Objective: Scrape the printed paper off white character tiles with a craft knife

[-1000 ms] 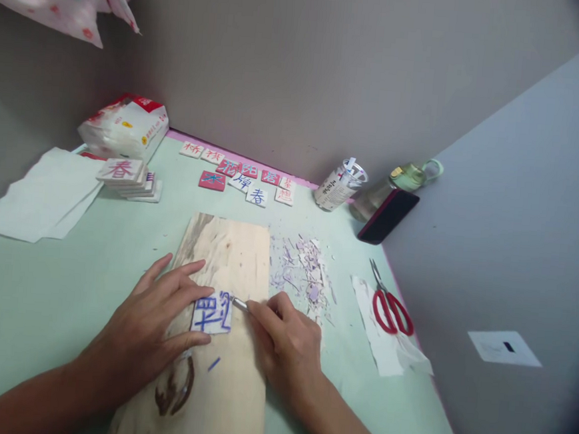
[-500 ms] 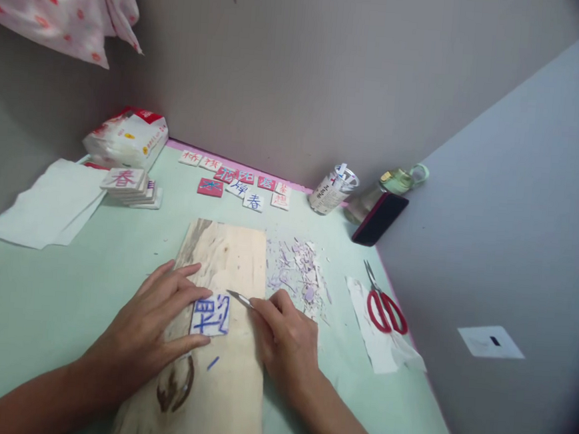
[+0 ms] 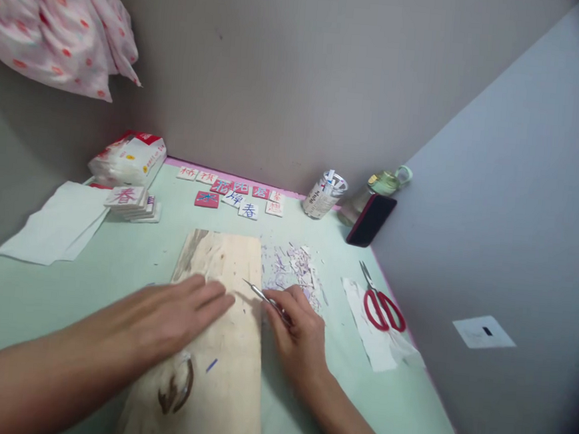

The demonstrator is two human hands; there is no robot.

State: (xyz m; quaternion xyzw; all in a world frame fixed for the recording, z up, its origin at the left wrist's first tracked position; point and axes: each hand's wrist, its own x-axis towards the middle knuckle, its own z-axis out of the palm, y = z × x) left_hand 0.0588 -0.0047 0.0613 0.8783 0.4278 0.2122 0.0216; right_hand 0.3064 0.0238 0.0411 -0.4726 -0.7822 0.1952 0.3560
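Observation:
My left hand [image 3: 179, 312] lies palm down across the wooden board [image 3: 239, 256], its fingers stretched out and slightly blurred. Its thumb and whatever is beneath the palm are hidden, and the white tile with blue characters does not show. In my right hand [image 3: 298, 331] a slim silver craft knife [image 3: 258, 291] is pinched like a pen. The blade points up and left above the board, apart from my left fingers. A small blue sliver [image 3: 211, 365] rests on the board near a dark knot.
Shavings [image 3: 295, 271] litter the table right of the board. Red-handled scissors [image 3: 382, 309] lie on paper beyond them. Behind stand a phone [image 3: 372, 220], a can [image 3: 324, 196] and several character tiles [image 3: 248, 210]. Stacked tiles [image 3: 126, 197] and white paper [image 3: 58, 222] are left.
My left hand has left its grip on the tile's edges and turned flat over that spot, covering it. The knife in my right hand has drawn slightly right, away from the tile.

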